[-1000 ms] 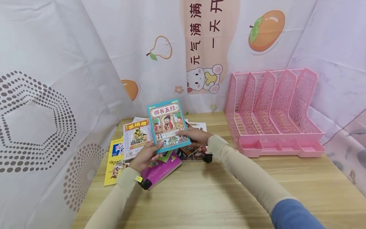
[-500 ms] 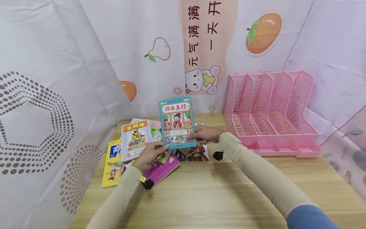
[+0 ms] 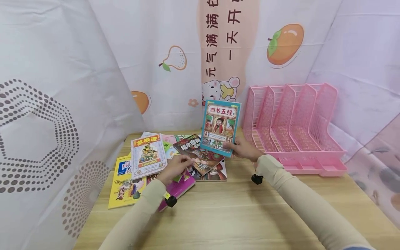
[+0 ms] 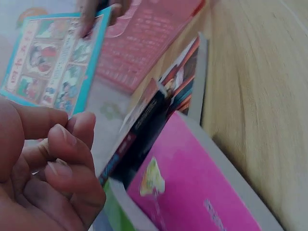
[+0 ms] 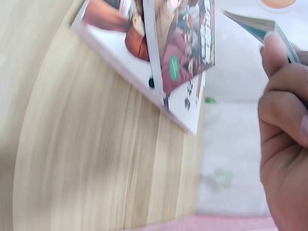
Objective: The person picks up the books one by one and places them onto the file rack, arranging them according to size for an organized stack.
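well | blue-bordered book (image 3: 219,127) | red-titled | cartoon-panelled | held slightly tilted

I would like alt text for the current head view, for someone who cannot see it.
A person's right hand holds up a blue-bordered illustrated book. The empty left hand is above overlapping books on a wooden table, with a pink rack at right.

A: State of the left hand (image 3: 175,168)?
B: Fingers loosely curled, tips drawn in close to the thumb.
A: And the right hand (image 3: 246,149)?
B: Pinching between thumb and bent fingers; positioned apart from the left.
A: Left forearm (image 3: 134,218), right forearm (image 3: 312,208)?
B: Both extended forward, slanting inward, sleeved in beige down to the hands.
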{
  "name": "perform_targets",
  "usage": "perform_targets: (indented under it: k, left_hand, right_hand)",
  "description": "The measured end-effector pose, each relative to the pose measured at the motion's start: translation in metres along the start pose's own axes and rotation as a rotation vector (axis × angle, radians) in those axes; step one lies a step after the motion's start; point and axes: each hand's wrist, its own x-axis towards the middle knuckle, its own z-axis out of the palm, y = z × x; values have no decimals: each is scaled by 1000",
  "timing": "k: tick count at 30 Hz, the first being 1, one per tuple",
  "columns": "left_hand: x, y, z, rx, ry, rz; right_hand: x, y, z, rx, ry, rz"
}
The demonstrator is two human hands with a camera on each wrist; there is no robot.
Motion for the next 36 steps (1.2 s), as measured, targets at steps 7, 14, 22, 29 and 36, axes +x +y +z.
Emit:
perform_targets:
  k: [7,14,22,29,36]
  left_hand:
    - [8,12,26,243,-115,156]
    - [24,18,59,282,-143,238]
    - [42,35,106,195,-159,287]
    - [59,49,140,275,-199,306]
    - [74,62,166,251,-217,294]
  right_hand:
    - [-18,1,-17,-171,163,-4]
    - [-37,4,-36,-174,241,22]
    - [-55,9,-57,-281,371,20]
    - [-74,13,-77,-337,451,29]
    - [-91,18,-93,-354,490,56]
